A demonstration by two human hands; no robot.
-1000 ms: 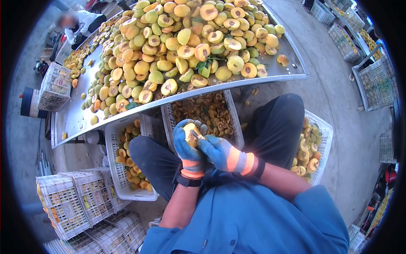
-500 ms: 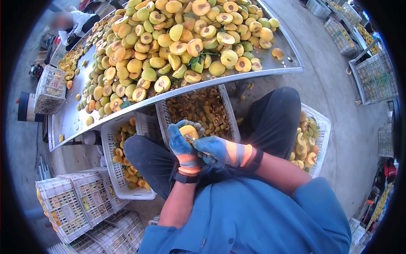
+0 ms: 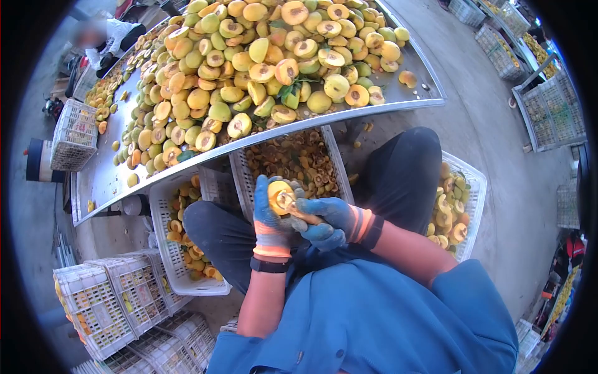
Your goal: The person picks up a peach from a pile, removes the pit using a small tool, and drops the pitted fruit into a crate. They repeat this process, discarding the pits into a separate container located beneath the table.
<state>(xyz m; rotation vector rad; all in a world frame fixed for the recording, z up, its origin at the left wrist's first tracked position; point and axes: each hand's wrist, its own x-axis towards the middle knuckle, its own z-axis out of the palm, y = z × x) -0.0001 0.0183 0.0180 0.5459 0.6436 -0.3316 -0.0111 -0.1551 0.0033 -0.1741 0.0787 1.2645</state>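
Note:
My left hand (image 3: 268,219), in a blue and grey glove, is closed round a yellow peach half (image 3: 278,196) whose cut face is turned up. In my right hand (image 3: 330,218), gloved the same way, is a small pitting tool (image 3: 306,216) with a brownish handle. Its tip meets the cut face near the pit hollow; fingers and fruit partly hide it. Just beyond both hands, between my knees, a white crate (image 3: 341,171) contains brown-orange scraps. Above it, the metal table (image 3: 411,104) bears a large heap of halved peaches (image 3: 249,68).
Crates of peach halves stand at my left (image 3: 177,274) and right (image 3: 476,206). Stacked crates (image 3: 118,299) sit at lower left. Another person (image 3: 115,37) is at the table's far left. More crates (image 3: 551,115) line the right side beyond the concrete floor.
The peach half has tilted so its cut face shows more. My right hand has shifted slightly right, and the tool's handle is now visible.

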